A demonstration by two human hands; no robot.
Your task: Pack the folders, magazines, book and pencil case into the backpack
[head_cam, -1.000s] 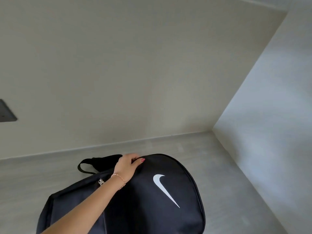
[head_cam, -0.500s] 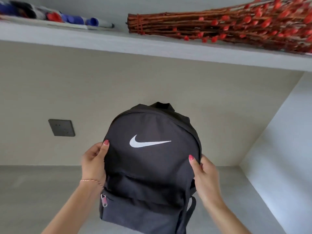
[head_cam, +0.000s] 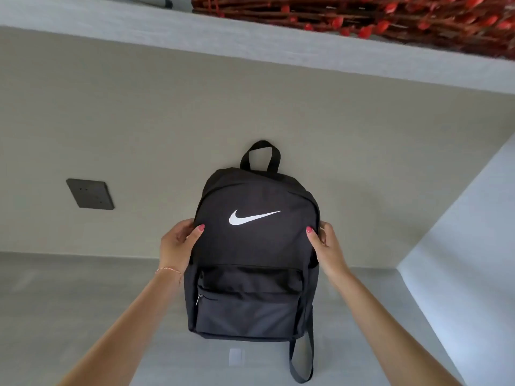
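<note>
A black backpack [head_cam: 250, 254] with a white swoosh logo stands upright on the grey desk [head_cam: 69, 302], its front pocket facing me and its top handle up. Its zippers look closed. My left hand [head_cam: 178, 243] grips its left side and my right hand [head_cam: 326, 246] grips its right side, thumbs on the front panel. One shoulder strap hangs down at the lower right. No folders, magazines, book or pencil case are in view.
A grey shelf [head_cam: 250, 51] overhangs the desk, carrying a bundle of red-budded twigs [head_cam: 376, 18] and a marker [head_cam: 150, 0]. A dark wall socket [head_cam: 90, 194] sits left of the backpack. A white side wall [head_cam: 459, 260] closes off the right.
The backpack went from lying flat under my left hand to standing upright, held by both hands. Since half a second ago it has been set lower and farther back, with its handle showing.
</note>
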